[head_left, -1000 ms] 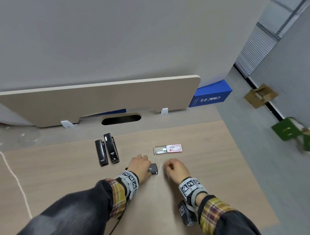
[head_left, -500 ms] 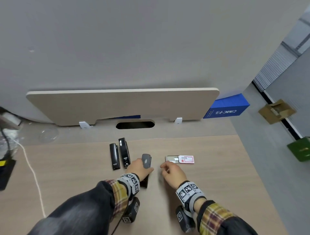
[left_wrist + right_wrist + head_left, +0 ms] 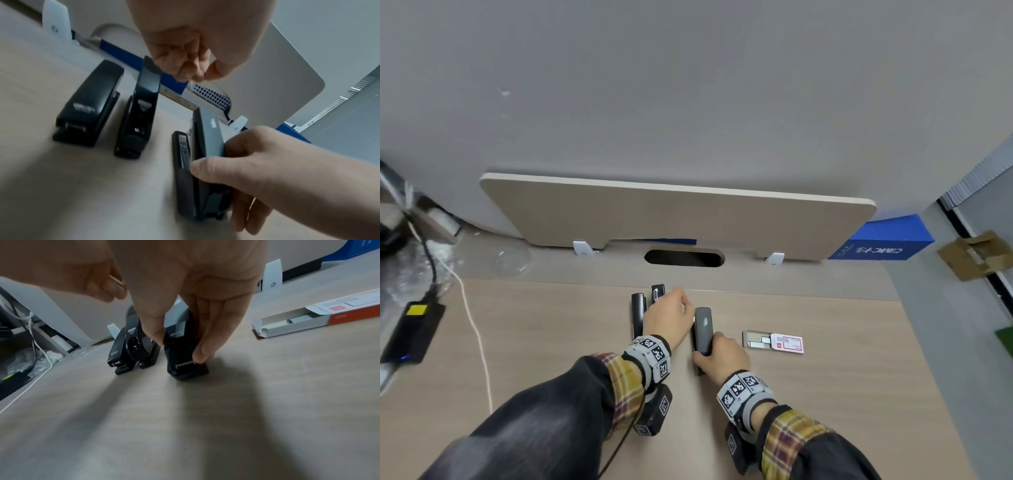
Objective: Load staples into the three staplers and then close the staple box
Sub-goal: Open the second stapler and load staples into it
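Observation:
A grey stapler (image 3: 703,329) (image 3: 207,138) (image 3: 180,353) lies on the desk with its top lifted and its staple channel showing. My right hand (image 3: 719,356) (image 3: 267,170) (image 3: 179,345) grips it near its near end, thumb on one side and fingers on the other. Just left of its far end hovers my left hand (image 3: 667,318) (image 3: 193,73) (image 3: 102,288), fingers curled, thumb and fingertips pinching what looks like a thin staple strip. Two black staplers (image 3: 638,311) (image 3: 658,291) (image 3: 90,104) (image 3: 141,113) lie side by side to the left. The staple box (image 3: 774,341) (image 3: 308,321) lies open to the right.
A beige divider panel (image 3: 674,216) stands along the desk's far edge, with a cable slot (image 3: 685,257) before it. A black power adapter (image 3: 414,332) and a white cable (image 3: 476,335) lie at far left. A blue box (image 3: 883,245) sits beyond the right corner.
My left hand let go of the grey stapler and rose toward the black staplers. My right hand moved left and took hold of the grey stapler, whose top now stands lifted.

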